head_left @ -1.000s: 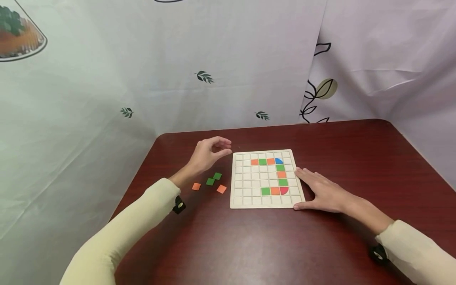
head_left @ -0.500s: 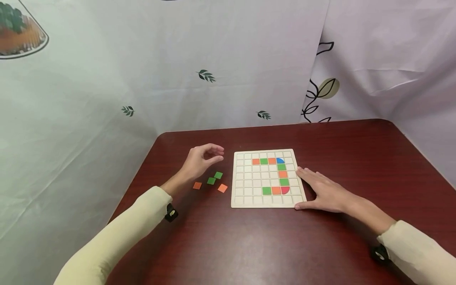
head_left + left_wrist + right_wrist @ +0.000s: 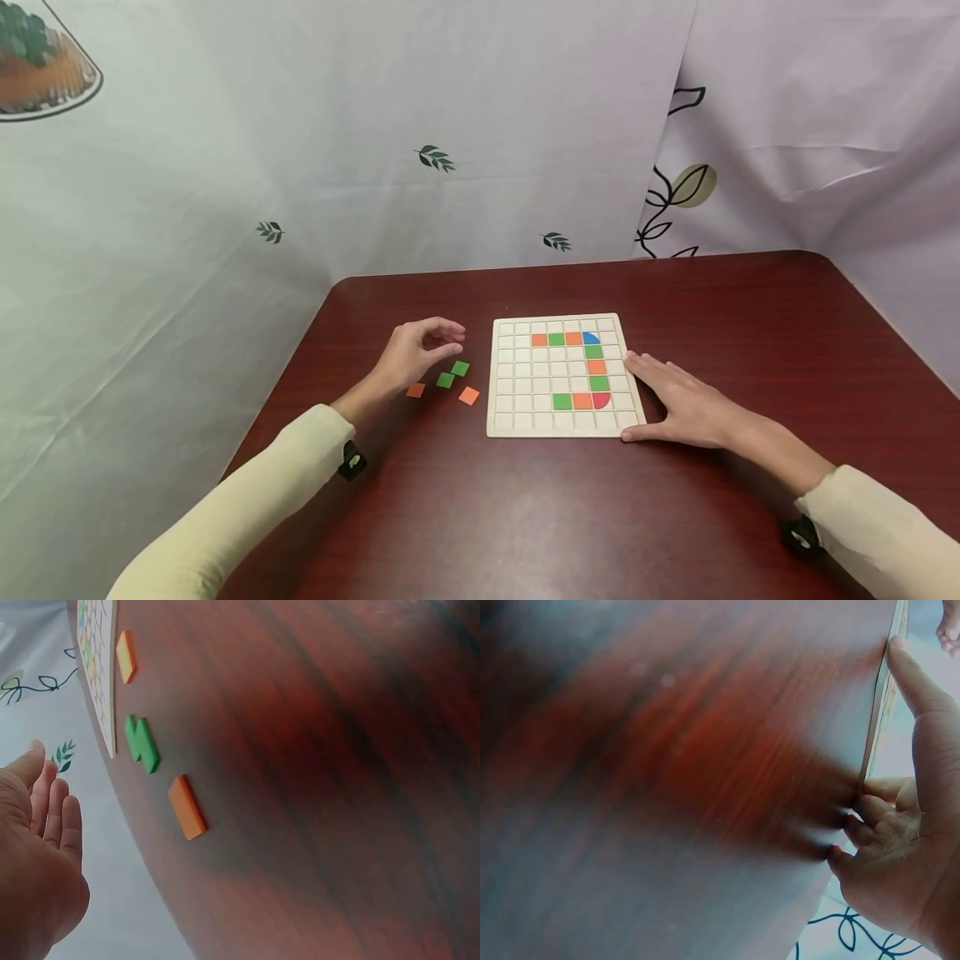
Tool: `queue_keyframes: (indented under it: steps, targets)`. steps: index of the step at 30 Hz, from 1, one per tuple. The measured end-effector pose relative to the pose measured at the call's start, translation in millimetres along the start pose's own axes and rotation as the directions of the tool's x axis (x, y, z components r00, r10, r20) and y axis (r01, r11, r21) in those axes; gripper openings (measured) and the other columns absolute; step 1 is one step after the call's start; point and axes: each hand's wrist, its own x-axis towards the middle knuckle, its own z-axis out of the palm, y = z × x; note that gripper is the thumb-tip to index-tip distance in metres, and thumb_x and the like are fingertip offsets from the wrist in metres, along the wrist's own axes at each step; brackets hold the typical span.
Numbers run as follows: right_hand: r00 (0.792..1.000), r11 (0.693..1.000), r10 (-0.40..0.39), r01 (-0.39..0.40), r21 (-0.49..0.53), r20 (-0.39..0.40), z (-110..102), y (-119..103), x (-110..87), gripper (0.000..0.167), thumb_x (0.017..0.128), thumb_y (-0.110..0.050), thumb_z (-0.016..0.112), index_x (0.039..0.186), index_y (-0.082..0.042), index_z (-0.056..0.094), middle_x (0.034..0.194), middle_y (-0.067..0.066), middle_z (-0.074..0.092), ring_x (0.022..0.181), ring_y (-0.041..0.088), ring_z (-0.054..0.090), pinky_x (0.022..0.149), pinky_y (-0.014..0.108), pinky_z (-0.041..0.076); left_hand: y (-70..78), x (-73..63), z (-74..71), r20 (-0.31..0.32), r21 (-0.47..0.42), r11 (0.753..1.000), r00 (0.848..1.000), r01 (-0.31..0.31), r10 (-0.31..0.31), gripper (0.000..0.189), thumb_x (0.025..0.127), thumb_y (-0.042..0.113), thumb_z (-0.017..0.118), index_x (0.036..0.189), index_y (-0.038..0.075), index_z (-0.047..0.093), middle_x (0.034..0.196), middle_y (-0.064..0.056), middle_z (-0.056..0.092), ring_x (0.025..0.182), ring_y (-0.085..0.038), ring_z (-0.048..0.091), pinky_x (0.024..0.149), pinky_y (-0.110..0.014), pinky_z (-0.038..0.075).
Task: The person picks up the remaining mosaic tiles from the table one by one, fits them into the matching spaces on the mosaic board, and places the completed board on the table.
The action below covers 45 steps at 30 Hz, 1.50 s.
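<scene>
A pale gridded board (image 3: 517, 385) lies flat on the table. Orange and green square tiles, a blue rounded piece (image 3: 590, 338) and a red rounded piece (image 3: 601, 401) form a bracket-shaped line in its cells. My right hand (image 3: 686, 410) rests along the board's right side, thumb and fingertips touching the edge. Left of the board lie two green tiles (image 3: 446, 381), an orange tile (image 3: 468, 396) and a second orange tile (image 3: 187, 808). Above and just behind these loose tiles, my left hand (image 3: 412, 354) hovers with loosely bent fingers and nothing in them.
The dark red wooden table (image 3: 555, 508) has rounded far corners. A pale curtain (image 3: 480, 200) with leaf prints hangs behind it and along its left side. Both sleeves carry a black wrist device (image 3: 352, 461).
My left hand has drawn back from the board's upper left corner, moving left and toward me, nearer the loose tiles. The right hand stays against the board. The view has shifted slightly.
</scene>
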Motion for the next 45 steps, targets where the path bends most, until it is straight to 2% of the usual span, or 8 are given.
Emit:
queue_keyframes:
  steps: [3, 9, 18, 29, 45]
  targets:
    - [1.000, 1.000, -0.001, 0.001, 0.001, 0.000, -0.2, -0.2, 0.1, 0.124, 0.079, -0.078, 0.079, 0.162, 0.003, 0.035, 0.168, 0.023, 0.034, 0.155, 0.045, 0.029, 0.123, 0.063, 0.023, -3.3, -2.6, 2.4, 0.015, 0.006, 1.000, 1.000, 0.012, -0.012, 0.029, 0.093, 0.007, 0.084, 0.121, 0.004, 0.077, 0.106, -0.004, 0.079, 0.094, -0.015, 0.074, 0.087, -0.034, 0.061]
    - [1.000, 1.000, 0.001, -0.001, 0.003, 0.001, -0.6, -0.8, 0.2, 0.124, 0.079, -0.076, 0.080, 0.163, 0.003, 0.034, 0.169, 0.023, 0.033, 0.156, 0.045, 0.028, 0.123, 0.064, 0.023, -10.8, -7.0, 5.2, 0.042, 0.014, 0.999, 0.999, 0.034, -0.035, 0.028, 0.093, 0.007, 0.084, 0.119, 0.005, 0.077, 0.106, -0.003, 0.079, 0.095, -0.016, 0.074, 0.088, -0.034, 0.061]
    - [1.000, 1.000, 0.001, -0.001, 0.001, 0.000, -0.4, -1.0, 0.1, 0.124, 0.079, -0.076, 0.080, 0.163, 0.002, 0.034, 0.168, 0.023, 0.033, 0.156, 0.045, 0.028, 0.123, 0.063, 0.023, -22.0, -10.6, 8.1, 0.059, 0.071, 0.997, 0.998, 0.021, -0.025, 0.028, 0.091, 0.008, 0.085, 0.119, 0.007, 0.077, 0.104, 0.001, 0.079, 0.096, -0.014, 0.073, 0.088, -0.035, 0.061]
    - [1.000, 1.000, -0.011, 0.011, -0.008, -0.011, 1.8, 0.0, 0.0, 0.122, 0.079, -0.075, 0.081, 0.162, 0.003, 0.036, 0.166, 0.025, 0.036, 0.154, 0.046, 0.031, 0.122, 0.065, 0.025, -24.0, -12.2, 12.6, 0.096, 0.178, 0.984, 0.994, 0.030, -0.047, 0.030, 0.092, 0.011, 0.085, 0.120, 0.011, 0.077, 0.108, 0.003, 0.078, 0.098, -0.013, 0.074, 0.090, -0.037, 0.061]
    - [1.000, 1.000, -0.008, 0.008, -0.004, -0.012, 1.7, -0.6, -0.2, 0.122, 0.079, -0.075, 0.080, 0.162, 0.003, 0.035, 0.167, 0.025, 0.036, 0.155, 0.046, 0.030, 0.123, 0.064, 0.024, -25.8, -10.4, 13.9, 0.098, 0.209, 0.977, 0.994, 0.033, -0.054, 0.030, 0.092, 0.012, 0.085, 0.121, 0.012, 0.077, 0.110, 0.001, 0.078, 0.099, -0.015, 0.073, 0.091, -0.038, 0.060]
